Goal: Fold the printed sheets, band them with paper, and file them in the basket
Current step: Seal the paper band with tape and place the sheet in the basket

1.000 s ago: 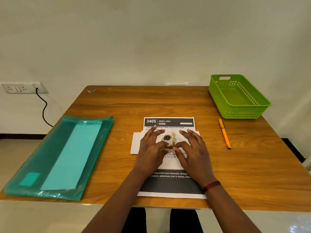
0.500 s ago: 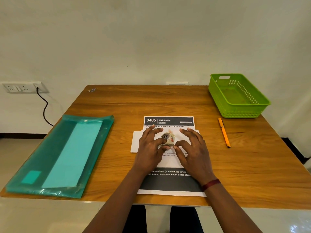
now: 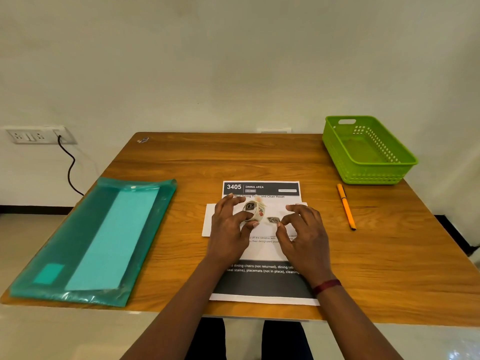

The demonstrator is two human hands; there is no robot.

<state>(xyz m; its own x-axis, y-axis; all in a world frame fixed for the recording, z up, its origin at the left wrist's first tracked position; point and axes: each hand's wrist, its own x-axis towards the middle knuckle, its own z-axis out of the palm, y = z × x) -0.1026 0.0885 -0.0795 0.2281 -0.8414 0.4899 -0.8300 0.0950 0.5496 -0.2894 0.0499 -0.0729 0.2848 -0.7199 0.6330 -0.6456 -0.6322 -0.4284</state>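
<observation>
I am gripping a small patterned tape roll [image 3: 253, 210] in my left hand [image 3: 228, 229], fingers curled round it and holding it just above the printed sheet [image 3: 262, 189]. My right hand [image 3: 304, 235], a dark red band [image 3: 326, 285] on its wrist, is pinching the tape end [image 3: 273, 220] between thumb and forefinger at the roll's 4 o'clock, with the other fingers bent loosely above the paper. The sheet, headed "3405 Dining Area", is lying flat in the middle of the wooden surface [image 3: 389, 255], right in front of me, and a white paper strip [image 3: 210, 222] is lying across it under both hands, sticking out past its edges at 9 and 3 o'clock. From the sheet, an orange pen [image 3: 346, 206] is lying at 3 o'clock, the green basket [image 3: 363, 174] is sitting at 2 o'clock on the far corner, and a teal plastic sleeve [image 3: 91, 237] is resting at 9 o'clock.
</observation>
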